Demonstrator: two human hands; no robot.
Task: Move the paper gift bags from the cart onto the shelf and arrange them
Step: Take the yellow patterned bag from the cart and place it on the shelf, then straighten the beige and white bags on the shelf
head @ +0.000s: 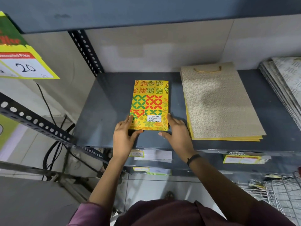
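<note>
A small yellow gift bag (149, 101) with red and green patterns and a white price sticker lies flat on the grey metal shelf (104, 103). My left hand (123, 136) touches its near left corner, fingers along the edge. My right hand (176, 132) rests against its near right corner, fingers spread. To the right lies a stack of larger beige patterned gift bags (219, 101) with gold cord handles and yellow edges. At the far right sits a stack of grey printed bags (283, 84). The wire cart (283, 194) shows at the lower right.
A yellow price sign (21, 62) reading 20 hangs at the upper left. Perforated black shelf posts (84, 49) stand left of the shelf. Price labels (242, 158) line the shelf's front edge. Cables (52, 154) hang down at the left.
</note>
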